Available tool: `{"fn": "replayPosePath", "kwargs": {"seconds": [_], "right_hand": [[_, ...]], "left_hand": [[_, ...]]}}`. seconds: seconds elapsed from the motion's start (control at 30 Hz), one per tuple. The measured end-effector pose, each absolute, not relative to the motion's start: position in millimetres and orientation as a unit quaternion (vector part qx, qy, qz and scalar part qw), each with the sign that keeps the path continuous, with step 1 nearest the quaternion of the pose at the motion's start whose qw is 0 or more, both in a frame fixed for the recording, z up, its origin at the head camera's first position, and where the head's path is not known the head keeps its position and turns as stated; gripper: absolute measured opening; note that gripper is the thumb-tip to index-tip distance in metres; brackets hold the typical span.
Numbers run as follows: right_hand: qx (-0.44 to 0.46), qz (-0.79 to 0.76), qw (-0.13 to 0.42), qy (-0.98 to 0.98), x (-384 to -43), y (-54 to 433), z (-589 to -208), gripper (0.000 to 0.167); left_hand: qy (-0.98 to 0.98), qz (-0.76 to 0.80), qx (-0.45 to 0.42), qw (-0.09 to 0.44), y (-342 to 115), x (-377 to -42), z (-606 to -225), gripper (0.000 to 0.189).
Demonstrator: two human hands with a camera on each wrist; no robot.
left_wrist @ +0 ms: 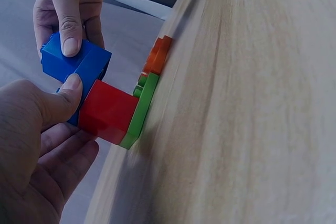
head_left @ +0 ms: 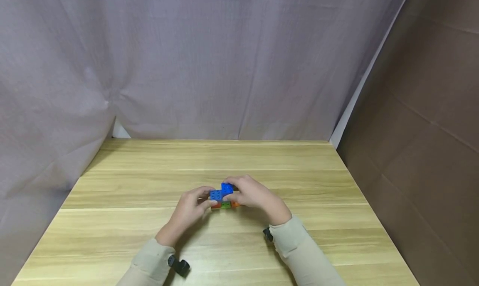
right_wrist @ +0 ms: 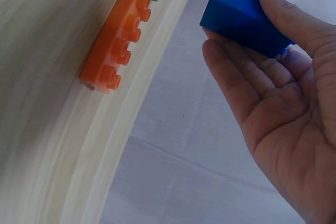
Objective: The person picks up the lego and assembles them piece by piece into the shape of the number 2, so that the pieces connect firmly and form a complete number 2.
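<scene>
My left hand point(head_left: 191, 208) pinches a lower blue toy building brick point(left_wrist: 93, 70), which sits on a red brick point(left_wrist: 107, 111). Thumb and fingers of my right hand point(head_left: 253, 193) hold an upper blue brick point(right_wrist: 236, 17), set off toward the right and overlapping the lower one in the left wrist view. Under the red brick lies a flat green brick point(left_wrist: 142, 109) on the table. An orange brick point(right_wrist: 113, 40), studs showing, adjoins the green one on the right. In the head view the fingers partly cover the red and orange bricks.
The wooden table point(head_left: 131, 186) bears the bricks near its middle. A grey cloth point(head_left: 187, 70) hangs behind its far edge, and a brown cloth point(head_left: 419, 111) stands along the right side. Dark wrist devices point(head_left: 181, 267) sit at both sleeves.
</scene>
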State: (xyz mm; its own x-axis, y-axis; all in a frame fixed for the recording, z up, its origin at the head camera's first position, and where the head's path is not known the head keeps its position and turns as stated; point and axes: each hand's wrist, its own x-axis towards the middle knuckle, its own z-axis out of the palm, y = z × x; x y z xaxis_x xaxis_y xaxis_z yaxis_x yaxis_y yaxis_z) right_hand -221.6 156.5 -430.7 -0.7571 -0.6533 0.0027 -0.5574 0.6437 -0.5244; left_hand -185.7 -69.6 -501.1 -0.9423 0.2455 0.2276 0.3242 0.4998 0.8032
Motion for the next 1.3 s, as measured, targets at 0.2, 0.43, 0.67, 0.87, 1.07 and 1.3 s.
{"fn": "replayPosePath", "kwargs": {"seconds": [0.2, 0.43, 0.67, 0.87, 1.07, 1.3], "right_hand": [[-0.335, -0.266, 0.094, 0.899, -223, 158, -432, 0.032], [-0.335, -0.287, 0.107, 0.891, -225, 160, -436, 0.036], [-0.338, -0.308, 0.108, 0.883, -226, 162, -438, 0.04], [-0.341, -0.319, 0.108, 0.878, -227, 163, -439, 0.039], [-0.344, -0.33, 0.109, 0.872, -228, 164, -441, 0.038], [-0.353, -0.335, 0.107, 0.867, -231, 166, -446, 0.039]], "left_hand": [[-0.865, -0.472, -0.166, 0.042, -69, -185, -500, 0.034], [-0.867, -0.469, -0.162, 0.039, -70, -185, -500, 0.033], [-0.868, -0.467, -0.163, 0.039, -70, -185, -500, 0.035], [-0.868, -0.466, -0.165, 0.038, -71, -185, -500, 0.035], [-0.868, -0.467, -0.165, 0.035, -72, -186, -499, 0.035], [-0.865, -0.47, -0.171, 0.032, -72, -187, -499, 0.035]]}}
